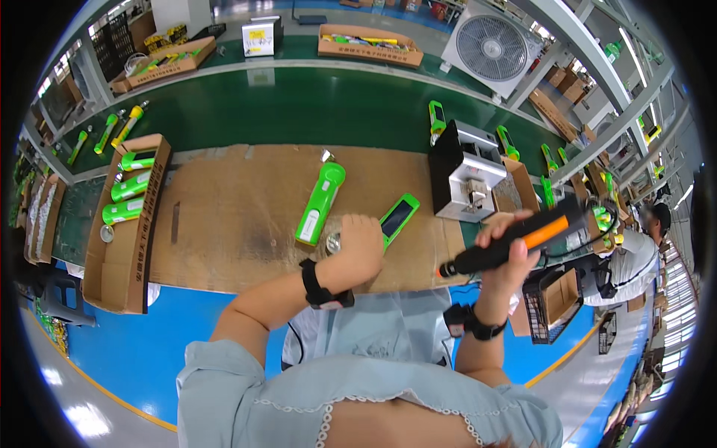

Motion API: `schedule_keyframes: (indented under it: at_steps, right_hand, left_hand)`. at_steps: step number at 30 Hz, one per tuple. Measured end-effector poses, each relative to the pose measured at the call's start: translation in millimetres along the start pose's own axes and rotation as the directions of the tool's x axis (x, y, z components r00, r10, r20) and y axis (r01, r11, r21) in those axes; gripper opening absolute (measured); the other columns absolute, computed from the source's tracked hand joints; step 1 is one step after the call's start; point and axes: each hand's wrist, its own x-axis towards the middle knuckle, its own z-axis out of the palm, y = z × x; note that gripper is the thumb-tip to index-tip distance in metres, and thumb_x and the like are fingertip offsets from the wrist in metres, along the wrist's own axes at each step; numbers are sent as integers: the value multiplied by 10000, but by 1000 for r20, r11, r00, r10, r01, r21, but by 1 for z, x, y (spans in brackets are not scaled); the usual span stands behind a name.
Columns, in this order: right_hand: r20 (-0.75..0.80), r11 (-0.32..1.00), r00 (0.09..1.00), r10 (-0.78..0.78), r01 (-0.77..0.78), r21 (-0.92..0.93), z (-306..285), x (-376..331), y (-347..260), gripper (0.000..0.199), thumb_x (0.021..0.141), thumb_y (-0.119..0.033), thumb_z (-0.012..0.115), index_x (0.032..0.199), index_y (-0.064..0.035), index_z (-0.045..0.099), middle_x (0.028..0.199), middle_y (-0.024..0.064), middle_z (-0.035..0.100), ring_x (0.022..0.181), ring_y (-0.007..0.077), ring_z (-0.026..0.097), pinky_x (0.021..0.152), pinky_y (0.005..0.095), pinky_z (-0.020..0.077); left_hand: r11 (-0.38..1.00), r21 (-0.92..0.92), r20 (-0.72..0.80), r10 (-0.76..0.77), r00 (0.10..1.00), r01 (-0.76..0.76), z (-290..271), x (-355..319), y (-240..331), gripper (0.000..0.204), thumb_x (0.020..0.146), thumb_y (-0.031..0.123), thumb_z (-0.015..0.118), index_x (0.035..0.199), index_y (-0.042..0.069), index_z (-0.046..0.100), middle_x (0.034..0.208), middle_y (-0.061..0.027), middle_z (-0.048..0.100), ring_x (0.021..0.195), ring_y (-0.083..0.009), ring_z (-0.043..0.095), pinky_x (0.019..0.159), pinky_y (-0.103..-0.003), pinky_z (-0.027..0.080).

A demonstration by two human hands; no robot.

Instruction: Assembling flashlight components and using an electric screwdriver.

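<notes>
My left hand (360, 250) is closed round the middle of a green flashlight (402, 216) lying on the cardboard. The dark panel on its handle shows past my fingers, and a round silvery part sticks out on the hand's other side. In my right hand (508, 261) is a black and orange electric screwdriver (523, 245), its tip pointing left and held apart from the flashlight. A second green flashlight (321, 203) lies just left of my left hand, with a small shiny piece at its far end.
Cardboard (224, 216) covers the near bench. At left stands an open carton (142, 254) with several green flashlights. A black and silver machine (467, 172) stands at right. Behind runs a green conveyor belt (299, 104) with more flashlights on it. Someone (631, 257) sits at far right.
</notes>
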Motion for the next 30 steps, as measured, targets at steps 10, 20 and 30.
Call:
schedule_keyframes:
  at_steps: [10,20,30]
  right_hand:
    - [-183,975,983,6,-46,-217,-53,-35,5,484,779,-225,723,1109,-21,433,771,98,549,648,182,544,590,283,462]
    - [-237,972,969,-76,19,-233,-78,-14,19,471,762,-178,737,1084,12,449,774,100,564,622,168,562,573,273,458]
    - [-376,929,878,-296,172,-328,-80,101,40,391,709,-155,803,966,-26,537,783,25,612,646,96,582,582,241,478]
  left_hand:
    - [949,-108,-387,-313,867,295,-1,117,-2,695,695,610,656,1028,8,564,942,-132,575,893,-273,564,744,-430,419]
    - [857,-200,80,-469,879,475,-25,21,-68,517,842,377,600,1272,121,477,1056,-280,566,877,-365,617,721,-431,495]
    - [887,-345,-150,271,951,-307,-41,6,-34,360,734,36,618,1087,107,618,1116,-164,574,1014,-324,552,824,-419,433]
